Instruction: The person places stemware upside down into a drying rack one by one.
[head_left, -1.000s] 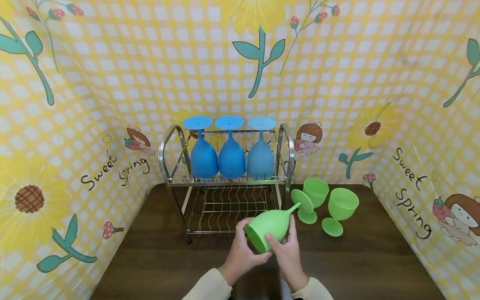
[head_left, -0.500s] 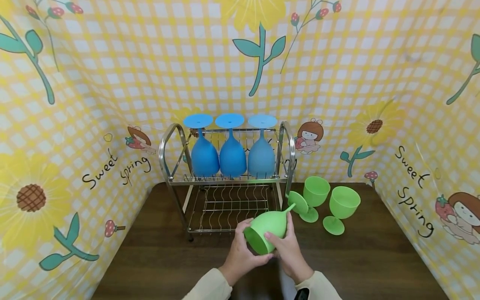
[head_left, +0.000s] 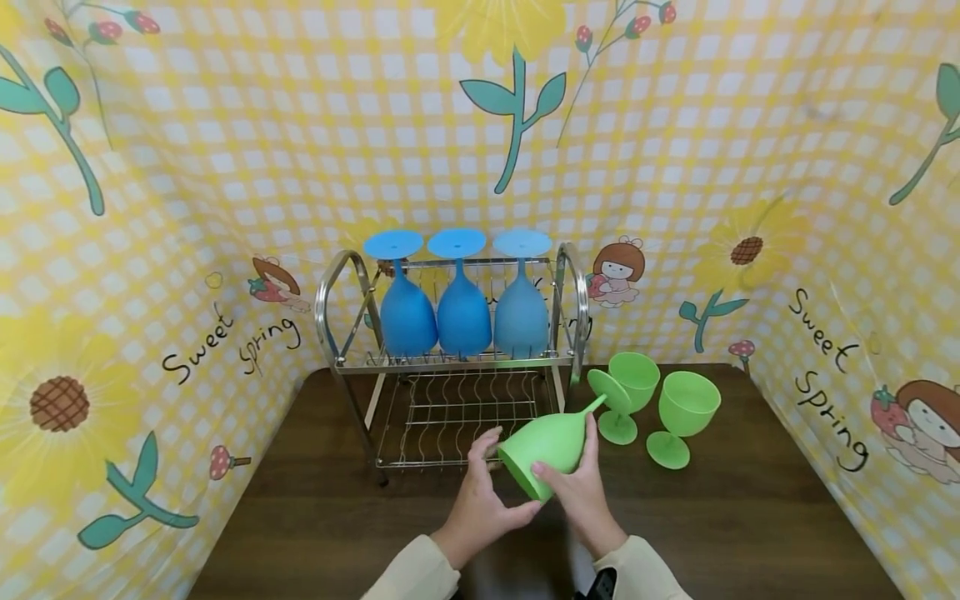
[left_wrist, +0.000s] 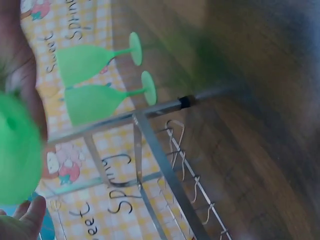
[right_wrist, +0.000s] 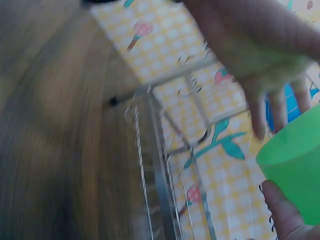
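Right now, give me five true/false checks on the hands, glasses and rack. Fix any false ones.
1. The right hand grips a tilted green glass. True.
2. One of the three blue glasses on the rack is paler than the others. True.
3. All three blue glasses stand mouth up. False: they are upside down, bases on top.
4. Two upright green glasses stand on the table, right of the rack. True.
5. The tilted green glass's mouth faces the upright green glasses. False: it points toward the left hand.
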